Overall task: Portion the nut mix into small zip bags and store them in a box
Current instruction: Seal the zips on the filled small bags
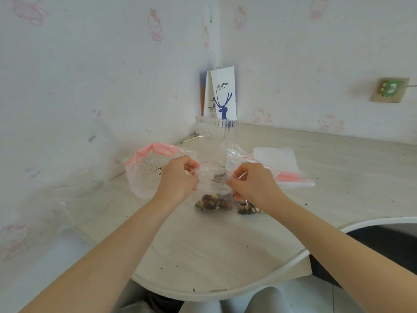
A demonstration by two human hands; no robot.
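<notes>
Head view showed the pale wood-grain surface [203,249]; standing on it, a small clear zip bag of brown nut mix [214,193], left hand [178,177] and right hand [252,182] pinching its red-lined mouth, probably to seal it.

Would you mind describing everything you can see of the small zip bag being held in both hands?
The small zip bag is clear, thin plastic with a red line along its zip edge. It stands roughly upright on the table, the nut mix settled in its bottom part, with a few dark pieces higher up. The left hand pinches the top at one end and the right hand at the other. A second filled bag lies close by on its right; whether they touch is unclear.
</notes>
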